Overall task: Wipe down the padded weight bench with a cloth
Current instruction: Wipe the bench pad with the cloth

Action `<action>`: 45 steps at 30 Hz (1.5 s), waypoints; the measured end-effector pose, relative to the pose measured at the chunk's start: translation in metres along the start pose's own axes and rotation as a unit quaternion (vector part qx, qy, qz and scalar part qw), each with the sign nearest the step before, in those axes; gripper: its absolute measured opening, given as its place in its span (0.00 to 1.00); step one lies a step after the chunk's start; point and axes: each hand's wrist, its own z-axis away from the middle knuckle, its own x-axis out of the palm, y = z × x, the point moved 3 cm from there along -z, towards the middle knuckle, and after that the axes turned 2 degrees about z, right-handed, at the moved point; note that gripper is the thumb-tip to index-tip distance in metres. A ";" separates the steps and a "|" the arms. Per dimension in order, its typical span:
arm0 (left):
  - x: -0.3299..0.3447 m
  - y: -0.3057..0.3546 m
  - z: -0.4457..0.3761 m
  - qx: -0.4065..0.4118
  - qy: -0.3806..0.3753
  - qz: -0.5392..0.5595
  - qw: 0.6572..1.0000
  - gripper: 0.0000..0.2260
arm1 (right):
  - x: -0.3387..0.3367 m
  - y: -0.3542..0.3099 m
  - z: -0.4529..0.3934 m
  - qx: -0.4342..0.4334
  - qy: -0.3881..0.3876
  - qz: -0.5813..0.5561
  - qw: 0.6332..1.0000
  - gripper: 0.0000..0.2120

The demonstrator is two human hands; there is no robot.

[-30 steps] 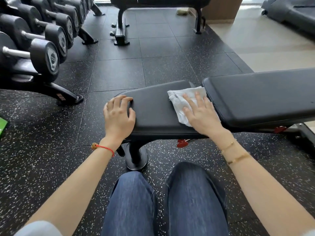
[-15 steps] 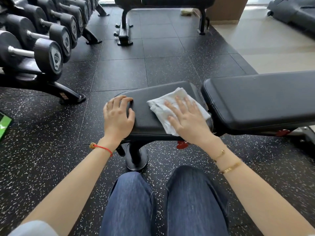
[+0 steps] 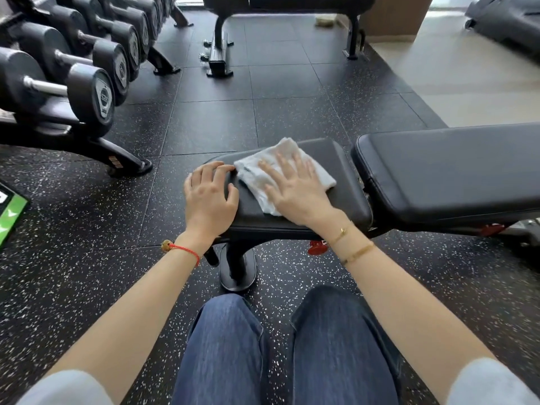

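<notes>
Bench seat pad (image 3: 344, 182) is mid-wipe: white cloth (image 3: 254, 173) pressed flat under spread right hand (image 3: 295, 191); left hand (image 3: 209, 197), fingers loosely spread, braces pad end. Long back pad (image 3: 450, 168) likely needed next.

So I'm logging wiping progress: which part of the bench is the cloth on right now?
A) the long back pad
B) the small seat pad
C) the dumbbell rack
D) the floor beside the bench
B: the right hand presses the white cloth flat on the small seat pad, left of the long back pad.
</notes>
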 end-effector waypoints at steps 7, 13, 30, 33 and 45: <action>-0.001 -0.001 0.000 0.010 0.003 0.009 1.000 0.18 | -0.001 0.058 0.055 0.083 0.025 0.002 0.996 0.25; -0.004 0.002 0.000 0.007 0.000 0.002 1.000 0.18 | -0.014 0.078 0.002 0.172 0.005 -0.037 0.984 0.27; -0.005 0.013 0.000 0.014 -0.058 -0.035 0.998 0.17 | -0.017 0.026 0.060 0.040 0.100 -0.061 0.992 0.22; -0.003 0.044 0.001 0.040 -0.064 -0.008 0.997 0.19 | -0.033 0.042 0.068 0.050 0.131 -0.028 0.990 0.20; 0.068 0.194 0.006 0.086 -0.097 0.023 0.991 0.22 | -0.061 0.183 0.111 0.032 0.123 0.078 0.989 0.22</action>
